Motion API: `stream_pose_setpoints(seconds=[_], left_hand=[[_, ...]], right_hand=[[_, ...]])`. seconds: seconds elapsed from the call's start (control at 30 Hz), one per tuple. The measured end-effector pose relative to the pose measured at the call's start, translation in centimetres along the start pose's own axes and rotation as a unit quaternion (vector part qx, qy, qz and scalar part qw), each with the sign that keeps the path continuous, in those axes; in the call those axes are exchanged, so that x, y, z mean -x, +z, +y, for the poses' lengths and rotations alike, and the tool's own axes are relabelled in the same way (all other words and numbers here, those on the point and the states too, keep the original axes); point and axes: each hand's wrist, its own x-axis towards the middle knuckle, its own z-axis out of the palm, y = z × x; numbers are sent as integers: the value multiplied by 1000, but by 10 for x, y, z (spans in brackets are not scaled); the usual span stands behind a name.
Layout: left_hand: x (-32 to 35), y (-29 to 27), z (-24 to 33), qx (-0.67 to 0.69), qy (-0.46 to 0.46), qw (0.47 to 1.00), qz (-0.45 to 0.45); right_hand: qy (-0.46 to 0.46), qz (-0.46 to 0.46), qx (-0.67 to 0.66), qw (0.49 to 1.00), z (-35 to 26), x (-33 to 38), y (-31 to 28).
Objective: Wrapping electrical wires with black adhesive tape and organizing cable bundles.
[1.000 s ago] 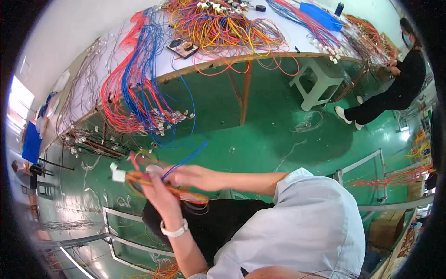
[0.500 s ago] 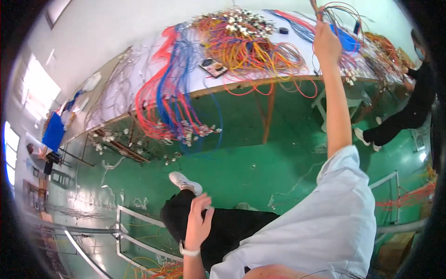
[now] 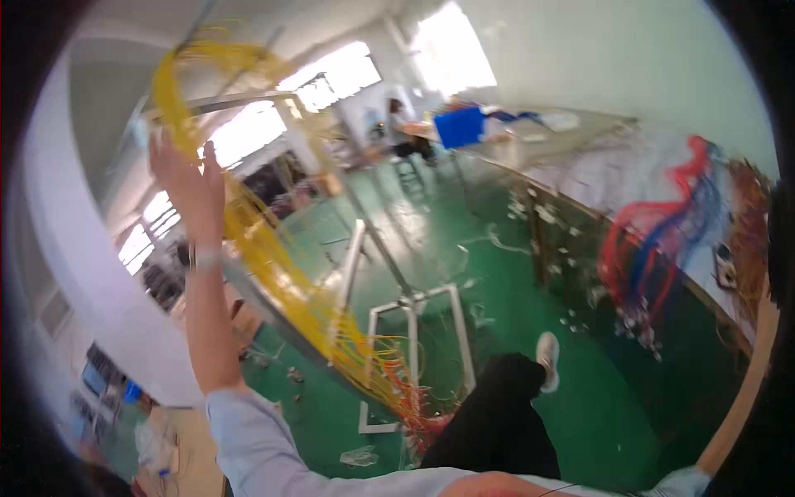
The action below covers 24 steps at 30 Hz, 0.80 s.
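While left hand (image 3: 189, 182) overlaps yellow wires (image 3: 273, 269), grip unclear, green floor (image 3: 600, 427) alongside table edge (image 3: 573, 197)

Plastic, metal and cloth surfaces
From a distance, I read the yellow wires (image 3: 281, 283) as smooth plastic, the floor-standing frame (image 3: 461, 333) as metal, the green floor (image 3: 604, 402) as glossy, the black trousers (image 3: 507, 414) as matt cloth.

The wearer's raised left hand (image 3: 189, 186), blurred, is at a long bundle of yellow wires (image 3: 277, 273) slanting down a metal rack (image 3: 378, 240); whether its fingers grip is unclear. The right forearm (image 3: 748, 398) reaches up the right edge, cut off by the dark rim. Nearby, red wires (image 3: 617, 240) and blue wires (image 3: 689, 228) hang over a counter (image 3: 575, 176). A black-trousered leg (image 3: 505, 422) crosses green floor (image 3: 600, 431).
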Motion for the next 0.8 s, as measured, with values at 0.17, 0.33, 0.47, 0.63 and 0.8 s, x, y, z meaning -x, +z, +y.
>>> stream_pose_setpoints(seconds=[0.17,0.33,0.47,0.63,0.8], left_hand=[[-78,61,-109,-79,-156,971,-163],[-113,71,-89,-251,16,957,-145],[-110,97,-112,-378,76,898,-212],[-127,156,-110,-321,27,935,-150],[-274,217,-231,-361,97,873,-315]], right_hand=[[-98,115,-343,927,-96,71,-56],[-175,-175,-531,811,-156,113,-151],[-264,-181,-597,735,-171,125,-180],[-305,-177,-579,735,-168,95,-209],[-347,-78,-677,644,-177,71,-211]])
